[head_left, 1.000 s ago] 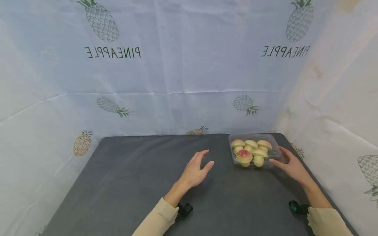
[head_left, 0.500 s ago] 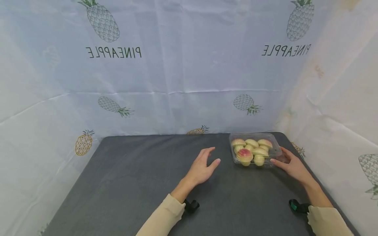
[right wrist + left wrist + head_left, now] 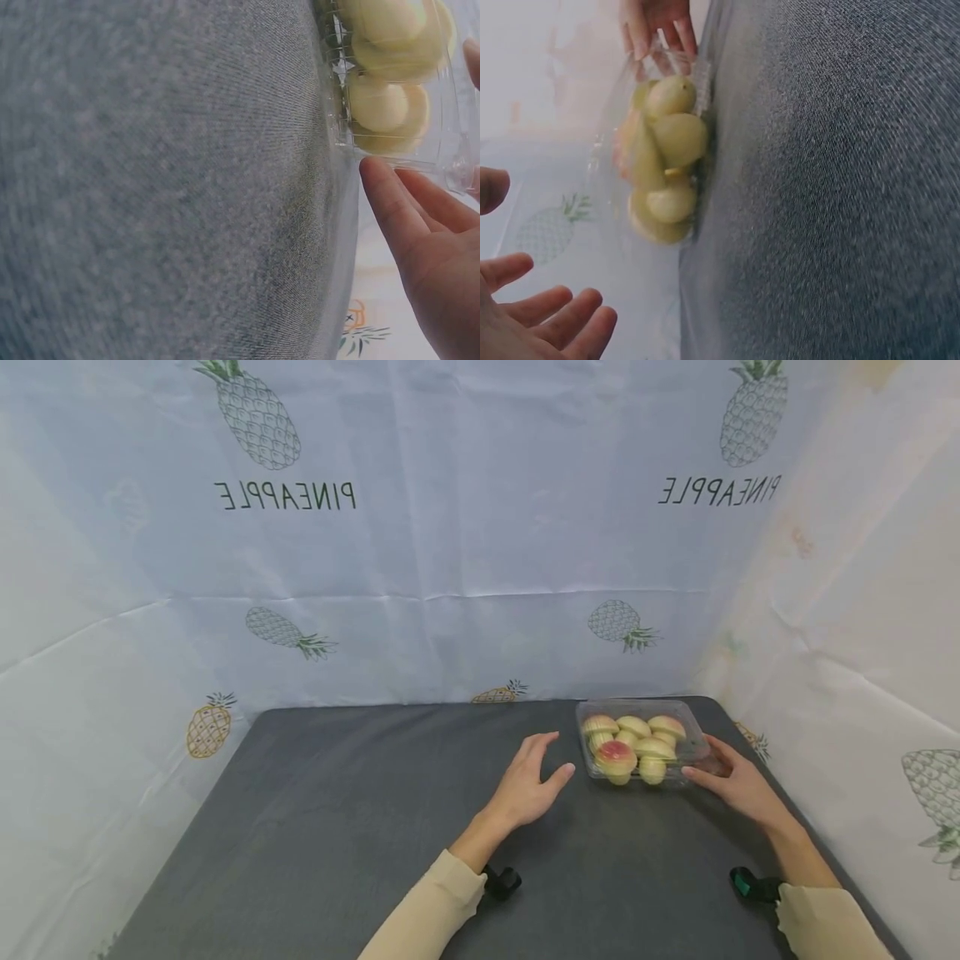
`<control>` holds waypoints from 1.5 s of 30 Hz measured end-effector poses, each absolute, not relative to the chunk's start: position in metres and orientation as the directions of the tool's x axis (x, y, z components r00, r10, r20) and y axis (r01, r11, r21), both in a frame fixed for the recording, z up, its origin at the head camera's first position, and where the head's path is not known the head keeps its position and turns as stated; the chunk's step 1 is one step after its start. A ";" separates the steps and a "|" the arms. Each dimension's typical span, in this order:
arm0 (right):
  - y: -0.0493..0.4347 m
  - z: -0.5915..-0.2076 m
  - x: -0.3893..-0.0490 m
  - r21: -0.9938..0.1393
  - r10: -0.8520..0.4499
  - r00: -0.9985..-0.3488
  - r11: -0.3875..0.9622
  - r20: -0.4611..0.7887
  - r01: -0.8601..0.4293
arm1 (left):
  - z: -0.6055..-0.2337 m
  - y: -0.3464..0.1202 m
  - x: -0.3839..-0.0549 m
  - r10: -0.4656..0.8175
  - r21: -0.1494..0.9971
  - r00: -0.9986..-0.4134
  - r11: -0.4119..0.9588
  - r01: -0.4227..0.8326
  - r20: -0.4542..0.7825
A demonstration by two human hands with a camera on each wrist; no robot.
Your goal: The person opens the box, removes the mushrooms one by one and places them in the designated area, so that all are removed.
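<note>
Clear plastic container: its right end is held by the right hand. The fingers of this hand are bent partway around the end, with the thumb at the near corner; the right wrist view shows fingertips against the edge. The left hand holds nothing. Its fingers are extended and slightly bent, the thumb stands well apart from them, and the gap faces the left end of the container without touching it.

Change of state: the left hand has moved toward the container and now stands near it. Effect on the work: each end of the container now has a hand at or near it, but contact remains one-handed, at the right end only.

Difference from the head view of one second ago: in that view, the left hand is farther left above the counter, with a wider gap to the container. The right hand and the container keep essentially the same position.

Location: the container is at the far right corner of the counter. Pale yellow mushroom-shaped pieces, some with a pink blush, lie inside it. Beyond the counter hangs a pale sheet printed with pineapples.
</note>
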State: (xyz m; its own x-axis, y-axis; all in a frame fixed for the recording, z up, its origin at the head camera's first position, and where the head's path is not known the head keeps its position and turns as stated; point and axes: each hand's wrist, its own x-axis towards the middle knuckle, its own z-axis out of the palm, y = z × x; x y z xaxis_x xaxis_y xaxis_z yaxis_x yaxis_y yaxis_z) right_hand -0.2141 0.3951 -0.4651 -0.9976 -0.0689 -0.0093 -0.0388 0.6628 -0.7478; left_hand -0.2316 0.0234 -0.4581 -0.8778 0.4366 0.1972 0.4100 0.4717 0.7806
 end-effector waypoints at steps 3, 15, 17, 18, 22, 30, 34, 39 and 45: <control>0.394 -0.465 -0.213 -0.750 -0.070 -0.997 0.660 -0.014 -0.036 | -0.459 0.029 -0.232 0.427 0.787 -0.885 0.476 0.393 0.184; 0.395 -0.467 -0.212 -0.744 -0.074 -0.997 0.666 0.001 -0.050 | -0.456 0.054 -0.234 0.410 0.827 -0.903 0.458 0.326 0.129; 0.395 -0.466 -0.211 -0.747 -0.077 -0.997 0.662 0.001 -0.051 | -0.456 0.058 -0.234 0.411 0.821 -0.903 0.468 0.328 0.126; 0.395 -0.466 -0.211 -0.751 -0.079 -0.997 0.658 -0.001 -0.052 | -0.455 0.060 -0.235 0.409 0.817 -0.905 0.477 0.324 0.120; 0.394 -0.466 -0.209 -0.759 -0.083 -0.997 0.649 -0.004 -0.051 | -0.457 0.067 -0.239 0.403 0.806 -0.911 0.509 0.303 0.088; 0.394 -0.466 -0.209 -0.764 -0.093 -0.996 0.641 0.016 -0.072 | -0.466 0.073 -0.245 0.395 0.827 -0.918 0.504 0.251 0.038; 0.392 -0.467 -0.208 -0.767 -0.094 -0.996 0.638 0.011 -0.068 | -0.470 0.074 -0.246 0.396 0.839 -0.918 0.494 0.227 0.015; 0.389 -0.466 -0.207 -0.766 -0.093 -0.996 0.639 0.007 -0.065 | -0.473 0.076 -0.247 0.415 0.851 -0.909 0.466 0.241 0.030; 0.385 -0.466 -0.205 -0.765 -0.096 -0.995 0.640 0.013 -0.072 | -0.475 0.076 -0.246 0.404 0.861 -0.913 0.446 0.244 0.049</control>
